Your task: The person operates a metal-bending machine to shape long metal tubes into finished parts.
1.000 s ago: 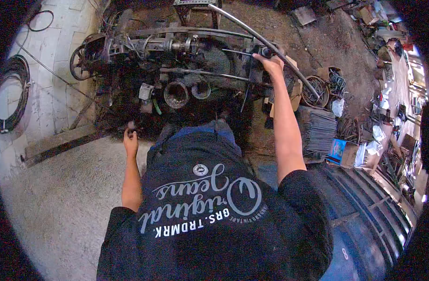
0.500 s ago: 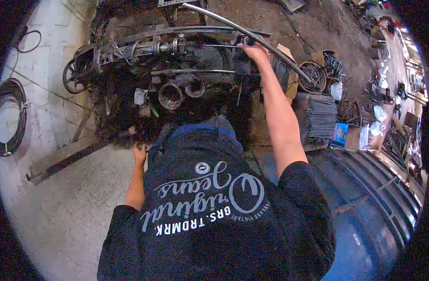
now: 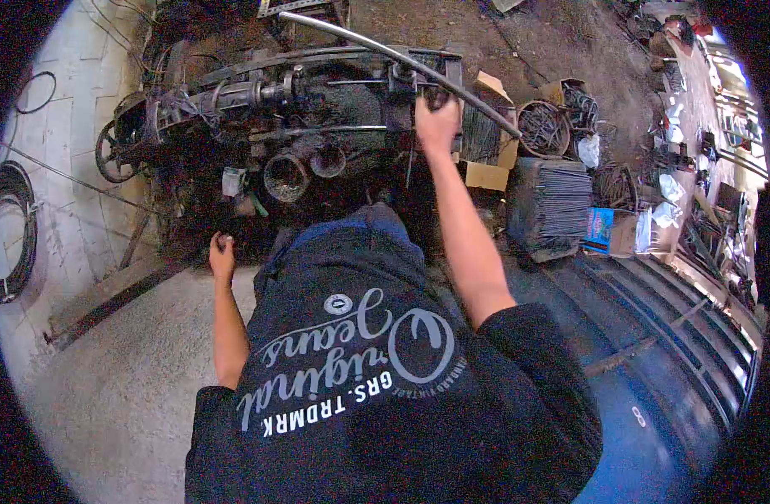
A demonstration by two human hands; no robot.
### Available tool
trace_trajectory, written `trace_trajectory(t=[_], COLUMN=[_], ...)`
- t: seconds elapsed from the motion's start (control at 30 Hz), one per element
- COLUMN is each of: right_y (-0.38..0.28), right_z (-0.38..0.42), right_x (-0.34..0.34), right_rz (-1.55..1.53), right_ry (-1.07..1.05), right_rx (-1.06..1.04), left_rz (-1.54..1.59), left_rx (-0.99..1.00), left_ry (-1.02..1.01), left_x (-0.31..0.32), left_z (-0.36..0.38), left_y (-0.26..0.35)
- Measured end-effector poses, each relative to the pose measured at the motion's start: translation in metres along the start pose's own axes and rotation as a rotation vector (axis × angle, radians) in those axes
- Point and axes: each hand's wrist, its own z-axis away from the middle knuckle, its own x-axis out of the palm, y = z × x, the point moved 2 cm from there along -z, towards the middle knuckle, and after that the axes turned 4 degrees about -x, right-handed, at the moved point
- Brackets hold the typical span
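Observation:
My right hand (image 3: 438,126) is at the right end of a dark, greasy machine (image 3: 234,97), its fingers curled round a dark part whose shape is unclear. Just above that hand a long metal bar (image 3: 377,49) runs slantwise across the machine. Low on the left, my left hand (image 3: 222,252) hangs beside the machine, with fingers curled together; a small pale spot shows at the fingertips, too small to name. Two round metal cups (image 3: 286,177) sit at the machine's near side. A handwheel (image 3: 116,151) is at its left end.
Right of the machine stand a cardboard box (image 3: 486,175), a bundle of thin dark rods (image 3: 553,202), a round basket of metal pieces (image 3: 543,128) and a blue box (image 3: 599,227). A coiled black hose (image 3: 26,244) lies at the far left. Blue metal sheeting (image 3: 645,378) is at the lower right.
My right hand has turned and drawn slightly nearer to me, below the bar. My left hand has moved left and up, away from my body. The whole view has shifted somewhat.

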Motion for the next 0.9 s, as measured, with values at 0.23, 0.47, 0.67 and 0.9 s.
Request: trace_trajectory(t=[0.23,0.47,0.67,0.9], right_y=[0.121,0.107,0.097,0.104], right_z=[0.107,0.075,0.074,0.085], right_x=[0.025,0.047,0.059,0.056], right_rz=[0.187,0.328,0.363,0.358], right_ry=[0.005,0.092,-0.01,0.162], right_rx=[0.184,0.123,0.364,0.228], left_rz=[-0.05,0.003,0.1,0.122], left_rx=[-0.168,-0.236,-0.33,-0.25], left_ry=[-0.174,-0.292,-0.223,-0.179], left_x=[-0.01,-0.019,-0.047,-0.044], left_z=[0.088,0.102,0.082,0.077], left_y=[-0.001,-0.078,-0.031,-0.011])
